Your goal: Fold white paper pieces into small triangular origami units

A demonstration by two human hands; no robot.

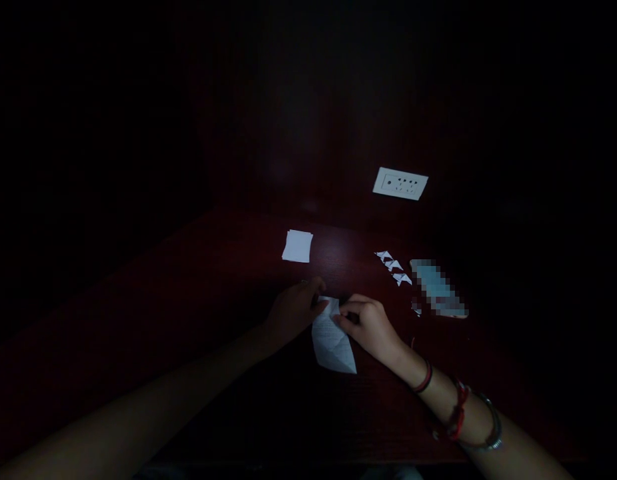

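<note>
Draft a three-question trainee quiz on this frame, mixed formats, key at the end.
1. Multiple choice: which arm shows bracelets?
A) left
B) right
C) both

2. True or false: in the picture, the stack of white paper lies to the left of the small folded pieces.

3. Short answer: what are the left hand and right hand both touching?

Key:
1. B
2. True
3. A creased sheet
</note>
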